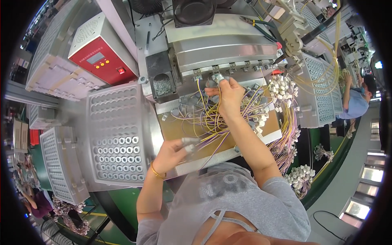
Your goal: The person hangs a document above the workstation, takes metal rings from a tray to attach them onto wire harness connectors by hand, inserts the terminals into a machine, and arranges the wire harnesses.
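Right hand (pixel 231 98): fingers bent and bunched at a small shiny part (pixel 217 77) on the near edge of the metal fixture (pixel 228 53); can't tell if it's gripped or only touched. Left hand (pixel 170 156): light-coloured covers on fingertips, thumb and fingers narrowly apart, blurred, right by the near-left ends of the yellow and purple wires (pixel 212 128); can't tell if any wire is pinched. Wires lie in a loose tangle on the brown board (pixel 173 127), between the hands and beyond, under the right forearm. White connectors (pixel 283 87) heaped to the right, more wires hanging below them. Left of fixture: black bin (pixel 162 85) of small metal bits. Farther left: tray (pixel 118 96), ring-shaped parts (pixel 118 155) in its near rows; red-fronted control box (pixel 104 53) beyond it. Pliers (pixel 259 28) on far right of fixture. Co-worker in blue (pixel 355 105), far right.
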Demonstrator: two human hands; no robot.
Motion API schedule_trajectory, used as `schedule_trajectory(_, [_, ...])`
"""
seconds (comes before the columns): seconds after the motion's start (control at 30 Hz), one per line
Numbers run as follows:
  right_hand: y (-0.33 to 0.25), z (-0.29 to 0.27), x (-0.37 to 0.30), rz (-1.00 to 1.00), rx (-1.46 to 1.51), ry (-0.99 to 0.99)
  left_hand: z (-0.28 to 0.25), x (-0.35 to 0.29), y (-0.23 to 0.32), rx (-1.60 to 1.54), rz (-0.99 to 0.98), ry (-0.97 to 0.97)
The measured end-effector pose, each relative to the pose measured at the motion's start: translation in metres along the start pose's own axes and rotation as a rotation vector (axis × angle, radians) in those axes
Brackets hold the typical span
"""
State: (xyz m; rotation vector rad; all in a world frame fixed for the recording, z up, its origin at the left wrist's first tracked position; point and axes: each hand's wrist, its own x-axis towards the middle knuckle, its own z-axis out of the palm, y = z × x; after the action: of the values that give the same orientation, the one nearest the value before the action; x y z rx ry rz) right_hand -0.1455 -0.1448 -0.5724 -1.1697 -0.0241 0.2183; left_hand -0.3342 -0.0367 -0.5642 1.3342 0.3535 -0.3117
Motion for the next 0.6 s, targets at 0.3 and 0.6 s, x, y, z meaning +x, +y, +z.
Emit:
schedule_trajectory(0.3, [-0.002,0.006,0.003,0.037,0.033,0.07,-0.019,-0.03,0.004,0.138,0.139,0.31])
schedule_trajectory(0.6, [-0.045,-0.022,-0.049,-0.287,-0.865,-0.497,-0.021,-0.032,0.005,0.208,0.509,0.582])
